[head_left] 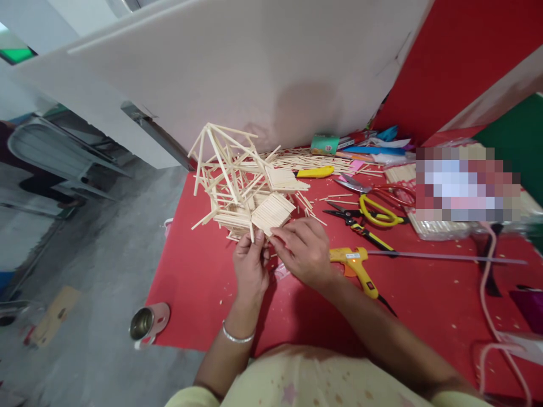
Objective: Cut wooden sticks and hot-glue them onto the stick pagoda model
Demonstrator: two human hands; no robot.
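A model house built of thin wooden sticks stands on the red table, with an open roof frame rising to a peak at its upper left. My left hand is closed at its near edge, thumb and fingers pinching the stick frame. From the right, my right hand pinches the near corner of a flat panel of sticks on the model. Whether a loose stick lies between the right fingertips is hidden. Just right of that hand lies a yellow glue gun, a long glue stick extending behind it.
On the red table are a yellow utility knife, yellow-handled scissors, black-and-yellow pliers and a heap of loose sticks. A mug stands at the left front edge. A white board rises behind.
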